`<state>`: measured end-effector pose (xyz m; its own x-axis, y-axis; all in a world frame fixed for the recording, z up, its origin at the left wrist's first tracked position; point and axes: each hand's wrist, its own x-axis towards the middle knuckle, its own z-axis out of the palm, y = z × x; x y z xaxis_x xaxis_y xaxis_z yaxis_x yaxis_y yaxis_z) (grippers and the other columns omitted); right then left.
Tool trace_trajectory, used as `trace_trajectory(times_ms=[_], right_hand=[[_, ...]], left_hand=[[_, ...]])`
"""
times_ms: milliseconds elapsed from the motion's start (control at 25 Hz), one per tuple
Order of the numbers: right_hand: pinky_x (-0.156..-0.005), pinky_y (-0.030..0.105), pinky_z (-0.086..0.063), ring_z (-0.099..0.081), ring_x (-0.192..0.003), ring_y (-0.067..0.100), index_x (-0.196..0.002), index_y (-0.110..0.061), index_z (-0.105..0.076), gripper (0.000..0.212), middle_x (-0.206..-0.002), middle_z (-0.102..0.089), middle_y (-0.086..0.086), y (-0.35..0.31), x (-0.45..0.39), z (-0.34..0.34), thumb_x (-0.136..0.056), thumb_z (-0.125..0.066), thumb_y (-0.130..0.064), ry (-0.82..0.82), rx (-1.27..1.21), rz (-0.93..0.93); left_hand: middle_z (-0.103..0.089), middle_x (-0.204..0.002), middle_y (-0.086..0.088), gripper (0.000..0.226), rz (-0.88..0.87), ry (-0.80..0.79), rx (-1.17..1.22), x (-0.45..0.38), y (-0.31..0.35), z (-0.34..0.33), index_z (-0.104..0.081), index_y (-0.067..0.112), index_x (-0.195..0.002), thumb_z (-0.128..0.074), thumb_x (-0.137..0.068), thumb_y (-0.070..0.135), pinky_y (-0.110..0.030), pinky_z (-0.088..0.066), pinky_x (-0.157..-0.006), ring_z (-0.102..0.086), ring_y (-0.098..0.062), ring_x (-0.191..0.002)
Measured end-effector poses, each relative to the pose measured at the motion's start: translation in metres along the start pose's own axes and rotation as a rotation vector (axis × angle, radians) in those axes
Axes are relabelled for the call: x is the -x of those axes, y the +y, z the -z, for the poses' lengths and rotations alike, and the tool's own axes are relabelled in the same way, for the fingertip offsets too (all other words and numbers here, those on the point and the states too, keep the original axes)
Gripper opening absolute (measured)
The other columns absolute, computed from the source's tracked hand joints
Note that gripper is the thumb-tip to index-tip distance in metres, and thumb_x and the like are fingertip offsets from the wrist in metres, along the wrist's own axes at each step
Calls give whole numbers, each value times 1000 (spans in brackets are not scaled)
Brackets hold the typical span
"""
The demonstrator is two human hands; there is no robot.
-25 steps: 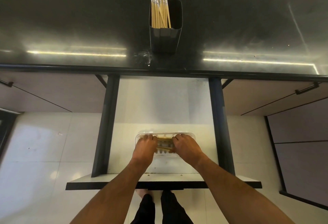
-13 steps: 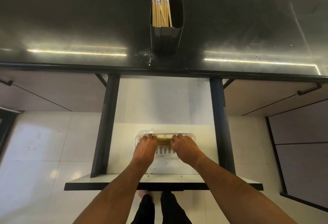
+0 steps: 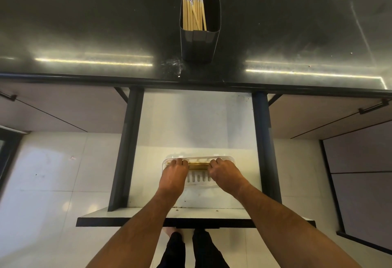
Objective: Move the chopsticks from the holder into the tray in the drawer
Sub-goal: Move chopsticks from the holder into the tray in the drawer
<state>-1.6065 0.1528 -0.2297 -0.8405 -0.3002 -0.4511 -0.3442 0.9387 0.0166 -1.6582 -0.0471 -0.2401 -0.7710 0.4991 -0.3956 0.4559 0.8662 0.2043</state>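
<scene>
Both hands reach into the tray in the open drawer: left hand and right hand curl their fingers over a chopstick bundle lying along the tray's far edge, seemingly gripping it. The tray's near slots lie bare. Beyond the tray, more chopsticks stand in the holder on the bench.

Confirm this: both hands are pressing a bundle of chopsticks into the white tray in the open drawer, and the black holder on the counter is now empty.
Not empty. The head view shows the black holder still holding blue-patterned chopsticks. The rest stands: left hand and right hand press a bundle into the white tray.
</scene>
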Motion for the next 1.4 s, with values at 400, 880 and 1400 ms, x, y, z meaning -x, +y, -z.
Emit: trace_trajectory(times_ms=[400,880,1400], right_hand=[[-90,41,-58,-65,-108,30,-115,-4,-69,22,-116,-68,17,2,-4,-10,-94,-62,-4,74,-134,-78],[-88,38,-58,-68,-101,28,-109,-7,-70,18,-110,-70,14,-2,3,-8,-96,-58,-9,228,-117,-76],[-106,45,-49,-63,-122,34,-140,-7,-56,60,-138,-62,14,17,0,49,-96,-61,-48,626,-87,-285]], left_hand=[[-67,-119,-5,34,41,23,-8,2,-2,1,-66,14,-120,-67,-88,3,-30,-57,-85,-65,-20,-106],[-71,-114,-1,28,41,155,64,8,-4,2,-69,16,-118,-69,-90,19,-27,-56,-85,-67,-17,-101],[-68,-124,-11,49,-144,578,46,-6,-5,70,-63,8,-126,-75,-86,34,-42,-51,-102,-67,-30,-113]])
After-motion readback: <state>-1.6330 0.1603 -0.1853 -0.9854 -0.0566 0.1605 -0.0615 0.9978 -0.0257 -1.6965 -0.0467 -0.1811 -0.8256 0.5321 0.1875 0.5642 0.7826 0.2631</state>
